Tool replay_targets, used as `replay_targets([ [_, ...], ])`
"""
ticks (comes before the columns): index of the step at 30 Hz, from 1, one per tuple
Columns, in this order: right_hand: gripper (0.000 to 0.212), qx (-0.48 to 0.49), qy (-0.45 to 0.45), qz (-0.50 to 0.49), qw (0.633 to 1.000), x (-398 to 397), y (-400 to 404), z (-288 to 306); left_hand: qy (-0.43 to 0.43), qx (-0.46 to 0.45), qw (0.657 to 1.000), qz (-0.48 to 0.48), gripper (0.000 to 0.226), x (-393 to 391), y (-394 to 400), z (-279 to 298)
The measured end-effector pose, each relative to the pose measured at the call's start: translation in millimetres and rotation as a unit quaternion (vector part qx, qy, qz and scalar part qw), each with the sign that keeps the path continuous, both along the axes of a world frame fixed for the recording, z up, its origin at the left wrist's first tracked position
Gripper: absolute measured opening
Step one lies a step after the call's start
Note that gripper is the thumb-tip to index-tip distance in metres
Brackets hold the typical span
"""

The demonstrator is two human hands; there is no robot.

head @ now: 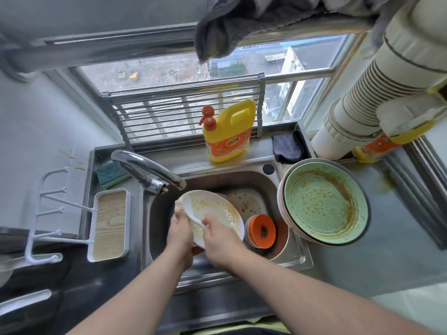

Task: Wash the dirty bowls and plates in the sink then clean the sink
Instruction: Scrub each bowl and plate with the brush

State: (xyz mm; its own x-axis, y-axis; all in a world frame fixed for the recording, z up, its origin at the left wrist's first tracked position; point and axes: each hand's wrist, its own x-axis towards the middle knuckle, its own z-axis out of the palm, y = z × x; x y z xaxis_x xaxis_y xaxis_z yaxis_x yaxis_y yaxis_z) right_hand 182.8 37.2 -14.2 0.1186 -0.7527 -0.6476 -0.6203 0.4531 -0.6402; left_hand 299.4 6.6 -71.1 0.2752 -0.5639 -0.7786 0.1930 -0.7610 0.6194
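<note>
A dirty white plate (217, 209) with yellow smears is tilted over the steel sink (159, 213), just under the faucet spout (179, 182). My left hand (180, 233) grips the plate's near left rim, thumb on top. My right hand (217, 240) lies on the plate's face and pinches a white spoon (193, 213) against it. Behind it in the sink lie another stained white plate (249, 201) and an orange bowl (262, 230). A stack of plates topped by a dirty green plate (324, 204) stands on the sink's right edge.
A yellow detergent bottle (227, 131) and a dark cloth (286, 147) stand on the ledge behind the sink. A green sponge (110, 174) lies at the left of the faucet, beside a white tray (110, 226). A metal rack (183, 112) leans against the window.
</note>
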Motion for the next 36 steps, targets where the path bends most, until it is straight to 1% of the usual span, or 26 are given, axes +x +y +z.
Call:
replay_targets([
  [3,0.024,-0.01,-0.005,0.037,0.999,-7,23,6,0.034,0.025,0.998,0.037,0.043,14,-14,6],
  [4,0.023,-0.014,-0.001,0.05,0.999,-13,29,6,0.029,0.021,0.999,0.037,0.043,16,-18,7],
  [8,0.02,-0.002,0.056,0.107,0.993,-55,43,1,-0.042,-0.009,0.999,0.022,0.038,25,-25,4],
  [12,0.014,0.02,0.158,0.127,0.979,-99,40,-12,-0.081,-0.042,0.995,-0.049,0.037,36,-25,0],
  [15,0.025,-0.023,0.231,0.137,0.963,-102,10,-15,-0.098,-0.067,0.987,-0.11,0.038,37,-19,4],
  [18,0.027,-0.085,0.222,0.129,0.963,-76,-26,-9,-0.107,-0.078,0.975,-0.178,0.036,32,-10,8],
  [21,0.027,-0.125,0.215,0.139,0.959,-56,-36,-4,-0.119,-0.092,0.969,-0.196,0.033,32,-6,9],
  [23,0.031,-0.102,0.237,0.141,0.956,-65,-30,-14,-0.124,-0.104,0.97,-0.182,0.032,35,-9,7],
  [26,0.031,-0.056,0.242,0.12,0.961,-88,0,-37,-0.107,-0.123,0.979,-0.119,0.028,43,-17,3],
  [29,0.028,-0.027,0.195,0.113,0.974,-85,46,-47,-0.092,-0.139,0.984,-0.067,0.024,47,-24,0],
  [31,0.027,-0.032,0.15,0.113,0.982,-70,71,-44,-0.087,-0.148,0.984,-0.043,0.024,46,-24,-5],
  [33,0.032,-0.047,0.122,0.123,0.984,-55,82,-37,-0.069,-0.148,0.986,-0.021,0.027,38,-22,-6],
  [36,0.037,-0.048,0.128,0.142,0.98,-57,80,-34,-0.038,-0.142,0.989,0.001,0.03,28,-20,-8],
])
